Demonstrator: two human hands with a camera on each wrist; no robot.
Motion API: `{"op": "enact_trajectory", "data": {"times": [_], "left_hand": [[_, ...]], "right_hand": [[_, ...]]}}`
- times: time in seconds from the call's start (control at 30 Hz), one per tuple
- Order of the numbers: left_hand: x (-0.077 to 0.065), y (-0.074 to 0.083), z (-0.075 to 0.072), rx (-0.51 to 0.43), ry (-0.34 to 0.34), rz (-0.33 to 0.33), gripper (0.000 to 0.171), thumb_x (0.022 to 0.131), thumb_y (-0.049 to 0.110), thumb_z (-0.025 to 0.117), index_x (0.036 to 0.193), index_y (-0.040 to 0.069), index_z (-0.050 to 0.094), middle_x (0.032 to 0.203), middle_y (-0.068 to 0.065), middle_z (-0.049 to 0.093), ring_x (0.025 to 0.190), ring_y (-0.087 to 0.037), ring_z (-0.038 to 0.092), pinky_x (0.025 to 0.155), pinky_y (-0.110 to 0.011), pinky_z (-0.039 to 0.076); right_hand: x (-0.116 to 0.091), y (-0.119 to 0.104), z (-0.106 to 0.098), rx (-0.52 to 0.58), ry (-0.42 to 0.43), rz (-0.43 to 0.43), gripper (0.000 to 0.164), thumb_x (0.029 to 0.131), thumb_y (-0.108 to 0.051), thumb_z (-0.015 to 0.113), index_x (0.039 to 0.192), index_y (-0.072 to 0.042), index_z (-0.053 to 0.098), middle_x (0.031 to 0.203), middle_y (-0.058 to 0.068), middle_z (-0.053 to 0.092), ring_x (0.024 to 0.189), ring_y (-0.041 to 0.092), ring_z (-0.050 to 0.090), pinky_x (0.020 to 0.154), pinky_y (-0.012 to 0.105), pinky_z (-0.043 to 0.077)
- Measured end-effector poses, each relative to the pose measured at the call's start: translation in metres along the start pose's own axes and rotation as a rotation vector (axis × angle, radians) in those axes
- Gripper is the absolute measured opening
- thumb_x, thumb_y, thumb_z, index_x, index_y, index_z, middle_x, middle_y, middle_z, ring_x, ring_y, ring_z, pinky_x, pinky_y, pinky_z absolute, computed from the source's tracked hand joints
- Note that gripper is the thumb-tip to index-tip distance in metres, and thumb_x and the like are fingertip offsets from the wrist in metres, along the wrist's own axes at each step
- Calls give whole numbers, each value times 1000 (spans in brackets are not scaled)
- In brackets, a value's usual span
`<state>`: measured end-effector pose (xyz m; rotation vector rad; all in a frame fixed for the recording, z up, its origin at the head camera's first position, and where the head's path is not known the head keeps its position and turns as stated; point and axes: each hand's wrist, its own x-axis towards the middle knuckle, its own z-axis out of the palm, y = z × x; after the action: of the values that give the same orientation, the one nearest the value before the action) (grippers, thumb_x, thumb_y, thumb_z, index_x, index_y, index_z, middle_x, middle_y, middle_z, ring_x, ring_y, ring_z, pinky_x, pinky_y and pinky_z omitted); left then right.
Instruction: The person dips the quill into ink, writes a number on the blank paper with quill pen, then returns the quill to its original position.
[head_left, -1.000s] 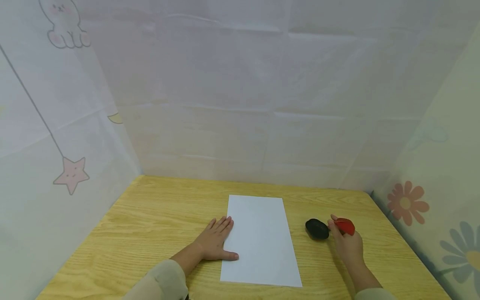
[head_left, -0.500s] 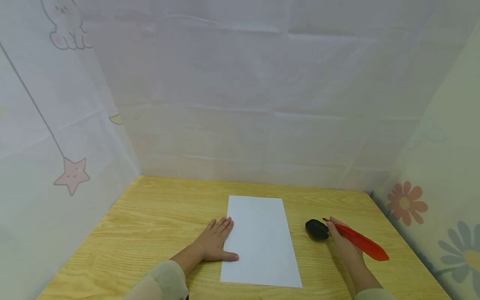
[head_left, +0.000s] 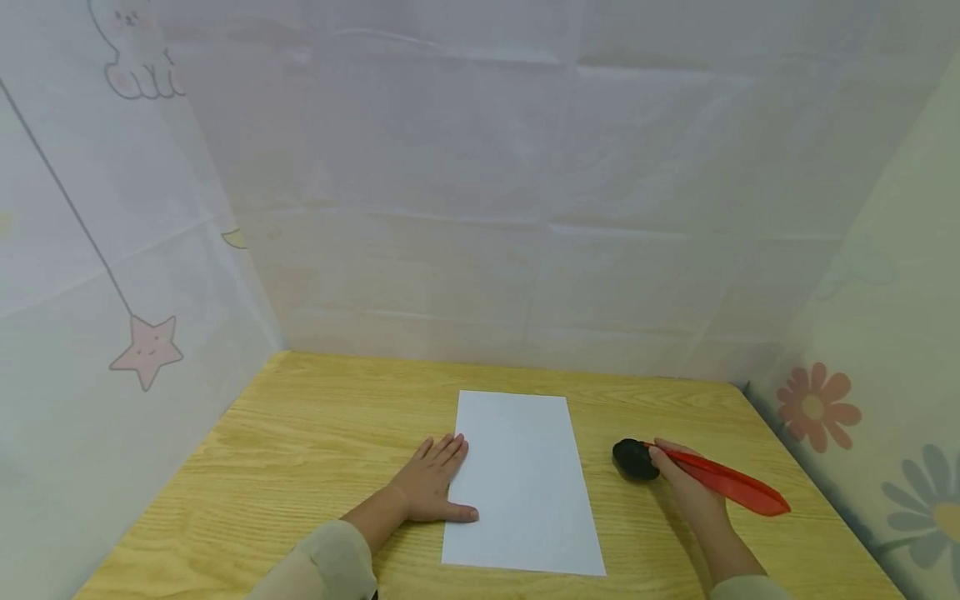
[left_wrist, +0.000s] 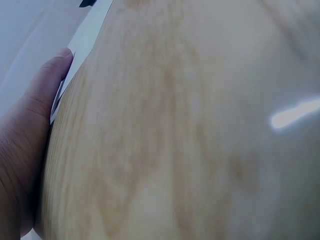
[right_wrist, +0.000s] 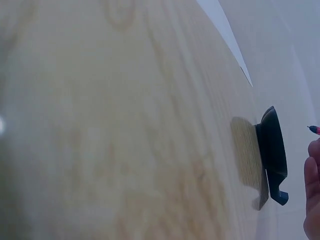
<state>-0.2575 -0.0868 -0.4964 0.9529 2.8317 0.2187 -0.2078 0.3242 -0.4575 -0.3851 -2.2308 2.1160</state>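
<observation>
My left hand [head_left: 433, 483] lies flat with its fingers and thumb spread, the fingertips and thumb over the left edge of a white sheet of paper [head_left: 528, 483]. In the left wrist view the thumb [left_wrist: 42, 85] rests along the paper's edge. My right hand [head_left: 692, 492] pinches a red quill pen [head_left: 738, 485] near its tip, the feather pointing right and toward me. The tip overlaps a small black dish [head_left: 634, 460] in the head view. From the right wrist, the black dish [right_wrist: 272, 145] shows a short handle, and the pen's dark fine tip [right_wrist: 313, 129] is raised above it.
The wood-grain table [head_left: 322, 417] bears the sheet in the middle and the dish to its right. A pale cloth [head_left: 480, 208] stands behind, with printed cloth walls at both sides, a pink star [head_left: 147, 350] on the left and flowers [head_left: 812, 407] on the right.
The quill pen has swung round in my right hand, its feather now out to the right and its tip moved left to the dish. The left hand and paper stay put.
</observation>
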Motion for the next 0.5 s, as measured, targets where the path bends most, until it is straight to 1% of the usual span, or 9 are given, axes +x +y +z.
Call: {"op": "enact_trajectory", "data": {"times": [0.07, 0.1, 0.13, 0.2, 0.3, 0.5], "left_hand": [[0, 0, 0, 1, -1, 0, 110, 83, 79, 49, 158, 7, 13, 166, -8, 9, 154, -25, 9, 124, -50, 9], [0, 0, 1, 2, -1, 0, 110, 83, 79, 49, 158, 7, 14, 166, -8, 9, 154, -25, 9, 124, -50, 9], [0, -1, 1, 3, -1, 0, 110, 83, 79, 49, 158, 7, 14, 166, -8, 10, 154, -24, 9, 124, -50, 9], [1, -1, 2, 4, -1, -1, 110, 83, 79, 49, 158, 7, 14, 166, -7, 10, 154, -24, 9, 124, -50, 9], [0, -1, 2, 6, 1, 0, 109, 83, 78, 49, 158, 7, 14, 166, -7, 10, 154, -24, 9, 124, -49, 10], [1, -1, 2, 7, 0, -1, 109, 83, 78, 49, 158, 8, 13, 166, -7, 10, 154, -24, 9, 124, -50, 10]], "right_hand": [[1, 0, 0, -39, 37, -1, 12, 95, -40, 63, 88, -48, 67, 85, -35, 64, 85, -14, 59, 78, 9, 48], [2, 0, 1, -129, 80, -9, 9, 93, -39, 67, 88, -47, 66, 82, -35, 64, 82, -13, 58, 75, 11, 49], [3, 0, 1, -163, 108, -7, 6, 91, -40, 69, 90, -45, 67, 80, -34, 63, 80, -10, 58, 74, 13, 50], [4, 1, 1, -190, 132, 5, 4, 89, -41, 71, 90, -42, 67, 79, -32, 63, 79, -6, 57, 72, 18, 50], [5, 1, -1, -165, 119, 19, 4, 89, -39, 72, 89, -42, 70, 80, -32, 63, 80, -5, 57, 72, 18, 51], [8, 1, -4, -140, 69, 11, 7, 91, -37, 70, 89, -43, 71, 83, -34, 63, 82, -13, 57, 76, 12, 50]]}}
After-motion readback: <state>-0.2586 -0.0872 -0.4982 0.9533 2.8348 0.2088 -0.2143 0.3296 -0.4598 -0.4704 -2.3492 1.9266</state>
